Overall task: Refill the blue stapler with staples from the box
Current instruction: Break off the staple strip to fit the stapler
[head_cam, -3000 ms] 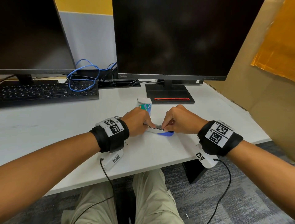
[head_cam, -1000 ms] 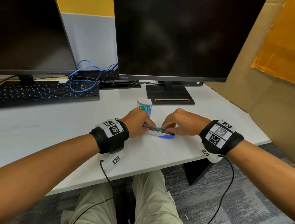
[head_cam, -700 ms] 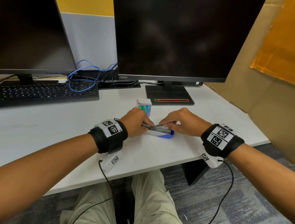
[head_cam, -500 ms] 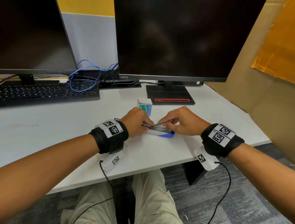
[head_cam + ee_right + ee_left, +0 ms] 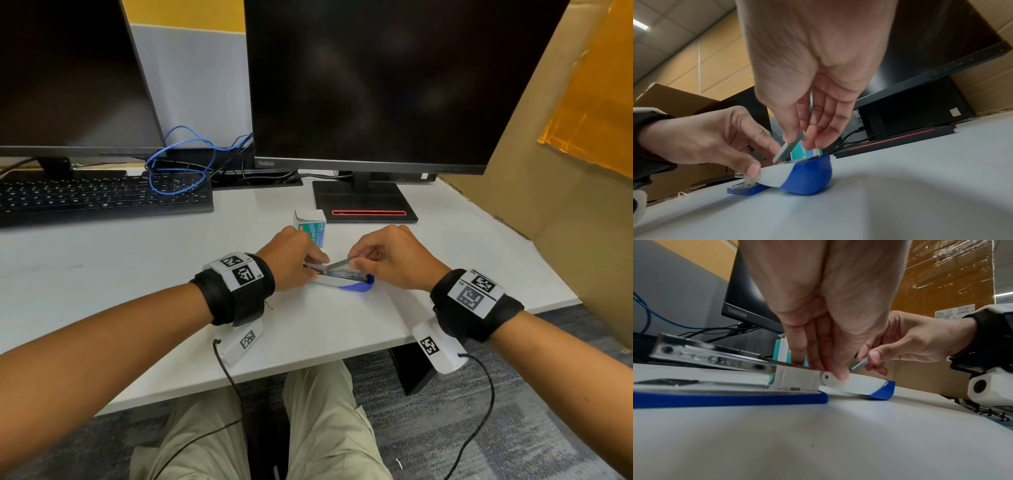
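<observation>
On the desk (image 5: 137, 274), the left hand (image 5: 291, 260) grips the opened blue stapler (image 5: 356, 287) at its hinge, and the right hand (image 5: 394, 260) pinches the staple strip (image 5: 788, 148), tilted just above, lengthwise along it.

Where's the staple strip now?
Head view, centre: the staple strip is pinched in the right hand, tilted over the open blue stapler, near the staple box.

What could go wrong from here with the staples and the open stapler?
1. The right hand pinches the staple strip near one end, tilted; it may slip or break apart.
2. The left hand holds the stapler at the hinge; its fingers may block the strip.
</observation>
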The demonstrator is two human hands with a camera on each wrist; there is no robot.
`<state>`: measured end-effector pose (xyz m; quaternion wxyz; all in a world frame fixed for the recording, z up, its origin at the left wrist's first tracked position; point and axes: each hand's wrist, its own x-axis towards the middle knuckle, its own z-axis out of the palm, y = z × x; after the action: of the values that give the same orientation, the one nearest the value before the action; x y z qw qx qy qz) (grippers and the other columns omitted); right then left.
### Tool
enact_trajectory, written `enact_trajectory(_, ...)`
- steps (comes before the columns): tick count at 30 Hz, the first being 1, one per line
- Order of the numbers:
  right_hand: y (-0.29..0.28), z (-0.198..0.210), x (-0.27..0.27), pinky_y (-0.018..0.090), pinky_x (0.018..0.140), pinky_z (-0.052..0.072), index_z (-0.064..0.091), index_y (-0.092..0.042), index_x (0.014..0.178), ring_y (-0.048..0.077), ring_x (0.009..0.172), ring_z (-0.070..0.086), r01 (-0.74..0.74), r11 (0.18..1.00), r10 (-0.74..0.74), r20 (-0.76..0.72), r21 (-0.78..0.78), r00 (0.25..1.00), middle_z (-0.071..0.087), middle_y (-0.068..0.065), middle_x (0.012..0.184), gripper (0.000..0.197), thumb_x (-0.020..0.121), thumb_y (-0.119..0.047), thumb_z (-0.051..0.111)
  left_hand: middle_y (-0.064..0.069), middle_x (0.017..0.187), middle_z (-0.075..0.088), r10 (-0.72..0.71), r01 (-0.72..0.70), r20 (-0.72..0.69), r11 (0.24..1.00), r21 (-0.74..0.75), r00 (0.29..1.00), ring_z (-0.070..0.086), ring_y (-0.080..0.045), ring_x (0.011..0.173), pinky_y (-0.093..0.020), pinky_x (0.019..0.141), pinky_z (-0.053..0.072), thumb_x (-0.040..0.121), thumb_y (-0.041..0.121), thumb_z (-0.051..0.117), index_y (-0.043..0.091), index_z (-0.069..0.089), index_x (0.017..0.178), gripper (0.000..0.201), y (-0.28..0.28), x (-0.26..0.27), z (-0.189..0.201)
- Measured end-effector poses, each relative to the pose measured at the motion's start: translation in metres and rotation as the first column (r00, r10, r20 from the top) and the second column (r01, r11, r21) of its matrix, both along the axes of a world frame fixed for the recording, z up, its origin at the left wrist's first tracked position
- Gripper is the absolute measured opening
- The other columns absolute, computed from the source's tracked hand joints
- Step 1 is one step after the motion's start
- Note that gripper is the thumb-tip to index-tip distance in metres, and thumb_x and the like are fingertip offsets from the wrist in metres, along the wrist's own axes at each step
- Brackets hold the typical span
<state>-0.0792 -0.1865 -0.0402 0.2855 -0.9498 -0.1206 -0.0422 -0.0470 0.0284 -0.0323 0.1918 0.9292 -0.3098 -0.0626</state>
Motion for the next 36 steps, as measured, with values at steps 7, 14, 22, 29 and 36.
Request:
enact_trajectory(7,0.002,-0.002,-0.003,0.022,0.070,0.061,0.080,-0.013,0.095,0.012,0.072,0.072,-0.005,1.000,0.005,-0.035,-0.008,0.999,0.078,0.001,0.084,0.012,0.087,-0.019,0.073,-0.004,0.118,0.071,-0.012,0.012,-0.006,1.000,-0.003,1.000,0.053,-0.024,0.115,-0.027,0.094,0.047,0.089,0.013,0.064,0.022,0.069,0.119,0.032,0.001,-0.001,0.002)
enact_trajectory(14,0.005,-0.002,-0.004,0.017,0.064,0.053,0.080,-0.011,0.095,0.013,0.072,0.070,0.036,0.999,-0.037,-0.039,-0.026,0.999,0.078,0.003,0.085,0.013,0.089,-0.020,0.072,-0.002,0.115,0.073,-0.026,0.026,-0.001,1.000,-0.001,1.000,0.055,-0.024,0.113,-0.031,0.095,0.050,0.088,0.011,0.063,0.024,0.070,0.117,0.032,0.001,-0.001,0.000)
enact_trajectory(22,0.009,0.001,-0.006,0.024,0.071,0.060,0.079,-0.010,0.096,0.016,0.076,0.072,0.066,0.997,-0.068,-0.046,-0.034,0.997,0.078,0.004,0.087,0.015,0.089,-0.020,0.071,-0.002,0.116,0.073,-0.035,0.035,0.001,0.999,0.006,0.999,0.057,-0.023,0.111,-0.033,0.098,0.050,0.088,0.012,0.064,0.023,0.070,0.117,0.032,0.001,0.001,-0.001)
enact_trajectory(29,0.015,-0.001,-0.008,0.031,0.073,0.062,0.079,-0.011,0.092,0.014,0.072,0.070,0.081,0.995,-0.082,-0.013,-0.063,0.997,0.076,0.002,0.080,0.013,0.087,-0.022,0.072,-0.002,0.115,0.072,-0.033,0.033,-0.007,0.999,0.007,0.999,0.056,-0.025,0.112,-0.039,0.100,0.049,0.088,0.013,0.064,0.025,0.071,0.116,0.031,0.000,0.002,-0.003)
enact_trajectory(36,0.018,0.001,-0.011,0.025,0.066,0.060,0.080,-0.010,0.092,0.014,0.069,0.069,0.031,0.991,-0.031,0.001,-0.127,1.000,0.076,0.003,0.080,0.015,0.086,-0.022,0.075,-0.004,0.112,0.073,-0.036,0.036,-0.011,0.999,0.008,0.999,0.058,-0.026,0.108,-0.039,0.098,0.050,0.088,0.013,0.063,0.023,0.072,0.114,0.029,-0.001,0.001,-0.002)
